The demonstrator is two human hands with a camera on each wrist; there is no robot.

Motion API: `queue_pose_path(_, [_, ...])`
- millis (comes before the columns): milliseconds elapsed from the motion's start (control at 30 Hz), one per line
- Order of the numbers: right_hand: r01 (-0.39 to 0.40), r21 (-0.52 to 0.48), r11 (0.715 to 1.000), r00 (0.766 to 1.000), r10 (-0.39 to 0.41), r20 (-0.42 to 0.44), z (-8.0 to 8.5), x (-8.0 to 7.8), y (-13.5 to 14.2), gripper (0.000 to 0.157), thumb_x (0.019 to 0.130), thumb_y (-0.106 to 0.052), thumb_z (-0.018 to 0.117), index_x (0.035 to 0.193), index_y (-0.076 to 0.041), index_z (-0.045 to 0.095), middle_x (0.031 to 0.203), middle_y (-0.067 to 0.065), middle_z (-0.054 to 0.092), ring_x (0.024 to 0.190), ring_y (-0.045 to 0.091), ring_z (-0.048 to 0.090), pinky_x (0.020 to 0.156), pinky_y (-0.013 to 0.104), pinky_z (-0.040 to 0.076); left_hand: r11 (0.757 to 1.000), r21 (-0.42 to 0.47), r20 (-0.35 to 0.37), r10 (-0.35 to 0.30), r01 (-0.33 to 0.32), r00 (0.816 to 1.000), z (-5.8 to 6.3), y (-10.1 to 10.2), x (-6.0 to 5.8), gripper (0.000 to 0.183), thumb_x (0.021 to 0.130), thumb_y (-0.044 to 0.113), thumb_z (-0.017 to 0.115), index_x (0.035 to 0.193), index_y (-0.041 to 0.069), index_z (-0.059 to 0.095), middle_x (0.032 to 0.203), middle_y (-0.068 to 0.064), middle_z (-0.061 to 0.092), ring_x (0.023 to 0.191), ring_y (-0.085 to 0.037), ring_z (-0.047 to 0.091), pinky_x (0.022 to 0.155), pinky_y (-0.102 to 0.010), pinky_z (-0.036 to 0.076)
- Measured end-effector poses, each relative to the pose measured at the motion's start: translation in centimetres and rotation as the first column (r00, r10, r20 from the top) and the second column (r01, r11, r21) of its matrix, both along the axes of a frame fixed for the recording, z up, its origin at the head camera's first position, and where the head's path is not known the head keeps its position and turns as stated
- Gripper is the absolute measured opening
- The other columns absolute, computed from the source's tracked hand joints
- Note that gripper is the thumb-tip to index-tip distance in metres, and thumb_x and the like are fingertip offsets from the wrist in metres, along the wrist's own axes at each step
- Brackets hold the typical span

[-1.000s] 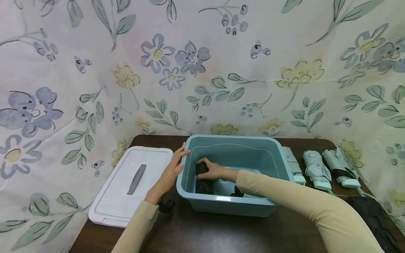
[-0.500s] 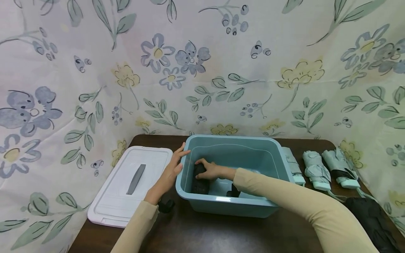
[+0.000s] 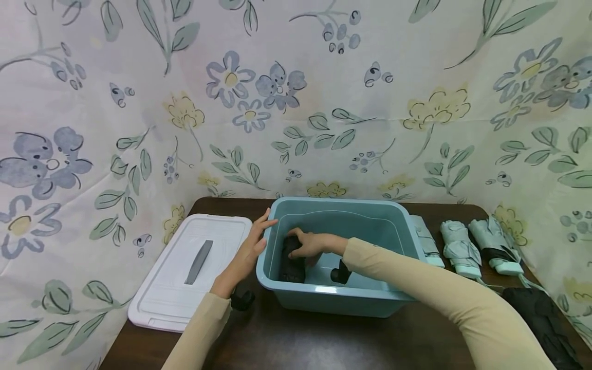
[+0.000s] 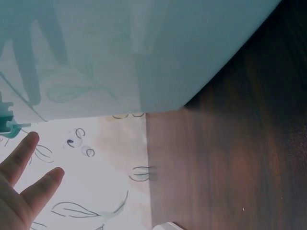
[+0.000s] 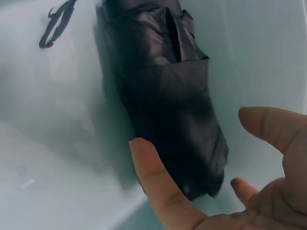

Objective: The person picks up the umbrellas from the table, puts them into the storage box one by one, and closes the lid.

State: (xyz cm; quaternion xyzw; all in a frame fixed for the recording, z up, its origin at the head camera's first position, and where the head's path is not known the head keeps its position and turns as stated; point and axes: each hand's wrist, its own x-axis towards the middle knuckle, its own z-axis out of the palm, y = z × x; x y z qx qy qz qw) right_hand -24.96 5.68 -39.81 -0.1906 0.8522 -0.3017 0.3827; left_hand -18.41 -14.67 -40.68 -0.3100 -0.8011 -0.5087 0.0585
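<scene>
A folded black umbrella (image 3: 293,264) lies along the left wall inside a blue plastic bin (image 3: 333,205). My right hand (image 3: 310,244) is over it inside the bin. In the right wrist view its fingers are spread loosely about the lower end of the umbrella (image 5: 168,105), one fingertip overlapping its left side and the others apart from it on the right. My left hand (image 3: 252,244) is at the bin's left rim with its fingers extended; the left wrist view shows two straight fingers (image 4: 43,187) beside the bin's outer wall.
A white lid (image 3: 217,257) with a grey handle lies left of the bin on the dark wooden table (image 3: 342,339). To the right are several pale green folded umbrellas (image 3: 462,249) and a black one (image 3: 536,318). A floral cloth (image 3: 296,149) hangs behind.
The black umbrella has shifted left against the bin wall and now lies there. My right hand has loosened its grip and moved slightly up and right. The left hand has stayed at the rim.
</scene>
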Motion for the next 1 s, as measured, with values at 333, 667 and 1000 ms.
queue_pose_path(333, [-0.041,-0.048,0.998,0.998,0.042,0.037,2.5,-0.2,1.2,0.069,0.094,-0.029,0.052,0.148,-0.021,0.010,0.149,0.021,0.019,0.101,0.037,0.060,0.076,0.042,0.053,1.000,0.003,-0.009,0.007,-0.007,1.000,-1.5,-0.3,-0.8,0.046,0.097,0.013,0.030,0.143,0.007,0.031,0.156,-0.012,0.005,0.141,-0.036,0.009,0.100,-0.068,0.020])
queue_pose_path(667, [-0.041,-0.113,0.993,0.999,0.041,-0.004,5.6,-0.6,3.3,0.071,0.095,-0.030,0.052,0.147,-0.025,0.004,0.120,0.021,0.048,0.088,0.024,0.063,0.077,0.042,0.053,0.999,0.042,0.005,0.012,-0.012,1.000,-0.1,0.4,0.1,0.045,0.098,0.011,0.030,0.141,-0.001,0.031,0.154,-0.020,0.006,0.139,-0.042,0.008,0.097,-0.071,0.018])
queue_pose_path(1000, [-0.076,-0.177,0.981,0.996,0.066,-0.060,7.6,0.2,6.6,0.068,0.094,-0.035,0.051,0.148,-0.024,0.010,0.134,0.019,0.043,0.094,0.023,0.063,0.079,0.042,0.052,0.997,0.065,-0.006,0.033,-0.033,0.999,-0.2,0.5,0.3,0.045,0.096,0.009,0.032,0.140,-0.001,0.033,0.154,-0.019,0.009,0.139,-0.042,0.010,0.098,-0.072,0.014])
